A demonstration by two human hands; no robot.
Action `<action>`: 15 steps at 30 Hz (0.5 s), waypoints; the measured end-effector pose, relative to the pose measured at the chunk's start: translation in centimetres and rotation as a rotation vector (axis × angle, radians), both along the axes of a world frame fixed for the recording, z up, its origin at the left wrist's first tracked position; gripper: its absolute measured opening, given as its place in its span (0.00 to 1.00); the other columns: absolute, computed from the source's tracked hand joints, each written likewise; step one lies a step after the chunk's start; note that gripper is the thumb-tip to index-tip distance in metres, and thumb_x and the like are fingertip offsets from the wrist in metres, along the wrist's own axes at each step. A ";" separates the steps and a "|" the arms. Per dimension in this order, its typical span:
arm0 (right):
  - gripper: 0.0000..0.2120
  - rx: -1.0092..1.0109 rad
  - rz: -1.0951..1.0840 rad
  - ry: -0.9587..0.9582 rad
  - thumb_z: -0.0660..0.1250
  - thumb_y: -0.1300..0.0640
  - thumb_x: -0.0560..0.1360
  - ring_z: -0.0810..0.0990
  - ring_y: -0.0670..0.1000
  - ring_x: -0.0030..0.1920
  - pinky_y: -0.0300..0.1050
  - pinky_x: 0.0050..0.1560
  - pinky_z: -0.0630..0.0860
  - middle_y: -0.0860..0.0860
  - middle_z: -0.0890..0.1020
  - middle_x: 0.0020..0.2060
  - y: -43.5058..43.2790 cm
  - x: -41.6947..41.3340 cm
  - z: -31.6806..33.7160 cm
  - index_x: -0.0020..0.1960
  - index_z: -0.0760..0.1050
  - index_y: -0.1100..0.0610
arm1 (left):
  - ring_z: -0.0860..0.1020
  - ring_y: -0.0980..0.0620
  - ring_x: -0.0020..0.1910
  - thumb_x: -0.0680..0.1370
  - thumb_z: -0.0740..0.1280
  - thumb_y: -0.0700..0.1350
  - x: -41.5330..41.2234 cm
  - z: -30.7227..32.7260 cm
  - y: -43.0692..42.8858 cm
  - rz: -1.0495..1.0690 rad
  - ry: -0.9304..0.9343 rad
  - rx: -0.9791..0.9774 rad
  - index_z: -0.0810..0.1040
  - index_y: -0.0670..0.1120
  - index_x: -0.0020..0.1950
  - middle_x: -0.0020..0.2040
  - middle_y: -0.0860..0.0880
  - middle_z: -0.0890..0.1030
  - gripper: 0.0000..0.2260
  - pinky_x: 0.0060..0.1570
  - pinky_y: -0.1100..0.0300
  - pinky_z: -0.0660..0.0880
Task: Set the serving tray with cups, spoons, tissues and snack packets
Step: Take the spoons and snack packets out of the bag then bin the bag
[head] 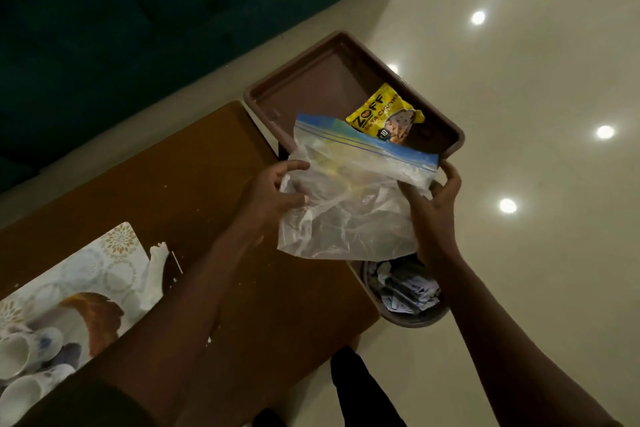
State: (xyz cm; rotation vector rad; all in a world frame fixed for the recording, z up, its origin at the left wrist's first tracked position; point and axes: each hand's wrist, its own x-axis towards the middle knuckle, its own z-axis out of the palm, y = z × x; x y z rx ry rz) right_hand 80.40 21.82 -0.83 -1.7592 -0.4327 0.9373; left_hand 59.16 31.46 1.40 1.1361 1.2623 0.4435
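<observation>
A brown serving tray (311, 80) sits past the far end of the wooden table (194, 184), with one yellow snack packet (384, 111) lying in its right part. Both hands hold a clear zip-lock bag (349, 204) with a blue seal strip just in front of the tray. My left hand (273, 194) grips the bag's left side. Its right edge is pinched by my right hand (436, 198). Something yellowish shows faintly inside the bag. White cups (24, 357) lie on a patterned mat (104, 267) at the lower left, beside crumpled white tissue (157, 274).
A round brown bin (412, 317) full of crumpled paper stands on the glossy floor by the table's right edge, under the bag. A dark green sofa (138, 10) fills the upper left. Ceiling lights reflect on the tiles at right.
</observation>
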 end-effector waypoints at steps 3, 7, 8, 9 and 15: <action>0.23 0.087 0.006 -0.096 0.69 0.64 0.71 0.82 0.52 0.54 0.58 0.52 0.81 0.53 0.74 0.63 -1.4 0.8 0.2 0.58 0.60 0.49 | 0.81 0.44 0.52 0.69 0.72 0.29 1.2 0.2 0.2 0.122 -0.031 -0.015 0.79 0.49 0.55 0.57 0.40 0.80 0.20 0.43 0.53 0.81; 0.07 0.163 0.164 -0.112 0.71 0.62 0.73 0.80 0.57 0.55 0.61 0.49 0.79 0.54 0.81 0.54 -2.7 1.8 0.1 0.45 0.73 0.61 | 0.81 0.46 0.48 0.70 0.71 0.28 3.2 0.4 0.2 0.114 -0.121 -0.049 0.78 0.45 0.52 0.54 0.40 0.81 0.16 0.41 0.57 0.81; 0.06 0.167 0.219 -0.087 0.73 0.60 0.72 0.79 0.57 0.57 0.59 0.51 0.79 0.55 0.80 0.54 -3.0 2.1 0.1 0.46 0.77 0.60 | 0.80 0.46 0.47 0.71 0.70 0.28 3.6 0.4 0.1 0.070 -0.156 -0.068 0.78 0.45 0.52 0.52 0.41 0.80 0.16 0.41 0.58 0.81; 0.09 0.158 0.255 -0.050 0.74 0.57 0.71 0.79 0.55 0.59 0.54 0.52 0.80 0.54 0.80 0.56 -3.2 2.6 0.2 0.50 0.79 0.56 | 0.81 0.47 0.46 0.71 0.69 0.28 4.1 0.5 0.0 0.019 -0.200 -0.095 0.78 0.45 0.52 0.51 0.42 0.80 0.16 0.40 0.59 0.81; 0.44 -0.078 0.398 -0.112 0.82 0.46 0.57 0.74 0.50 0.65 0.51 0.61 0.76 0.43 0.72 0.67 -4.4 6.8 0.8 0.68 0.66 0.35 | 0.79 0.46 0.59 0.71 0.70 0.29 7.1 0.1 -0.4 -0.306 -0.174 -0.074 0.76 0.45 0.64 0.62 0.42 0.78 0.24 0.57 0.49 0.79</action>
